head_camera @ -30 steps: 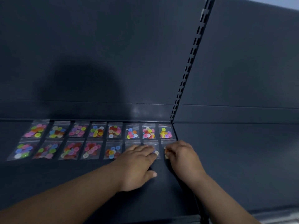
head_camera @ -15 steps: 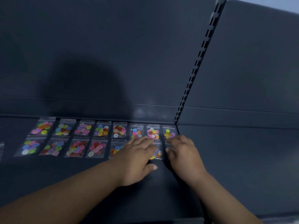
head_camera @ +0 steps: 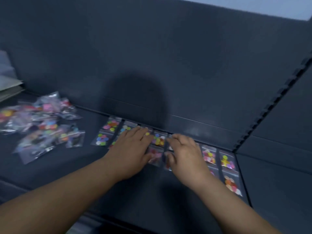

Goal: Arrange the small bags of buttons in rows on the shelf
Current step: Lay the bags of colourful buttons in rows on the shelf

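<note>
A dark grey metal back panel is recorded standing upright, with a rounded shadow cast on it. A black slotted upright strip is noted to the right. Pale grey flat sheets, blurred, are observed at the left edge. A pale strip of wall is seen top right.

The left hand and right hand now rest over the middle of the rows of bags, leaving the end bags at the right uncovered. A loose pile of bags comes into view at the left.

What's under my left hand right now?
The left hand lies over the rows of button bags; bag edges peek out around it. Which bags sit beneath the palm is covered.
</note>
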